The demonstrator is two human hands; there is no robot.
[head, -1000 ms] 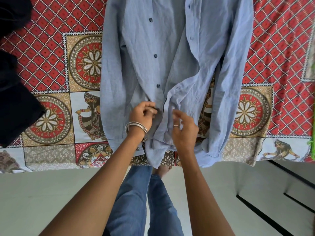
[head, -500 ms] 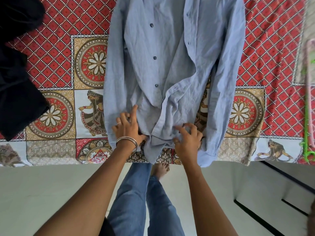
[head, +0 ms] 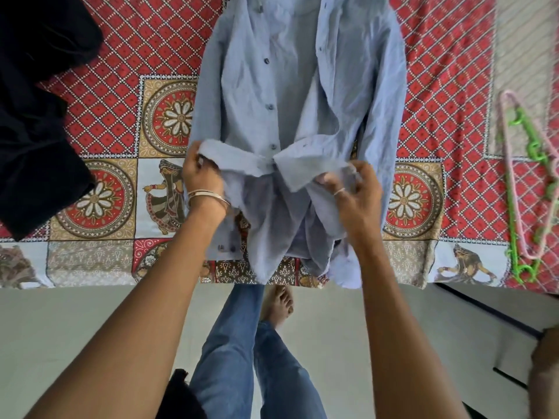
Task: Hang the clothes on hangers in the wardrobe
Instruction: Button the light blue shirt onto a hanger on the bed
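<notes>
Shirt [head: 290,116] lay buttons-up on bed [head: 127,55]. Hem was pinched by left hand [head: 201,176] and right hand [head: 355,189]. Judged light, limp, creasing; better held at shoulders. Hangers [head: 526,176] lay beside.

Pale blue shirt [head: 290,95], red diamond-patterned bedsheet [head: 447,71], green and pink hangers [head: 526,176].

soft, even daylight fills the view with no glare and only faint shadows under the shirt [head: 290,116] folds. the wide lens bows the bedspread [head: 438,86] pattern and stretches both forearms toward the lower corners. the right hand [head: 354,192] is slightly motion-blurred; the black cloth [head: 33,131] loses all detail.
</notes>
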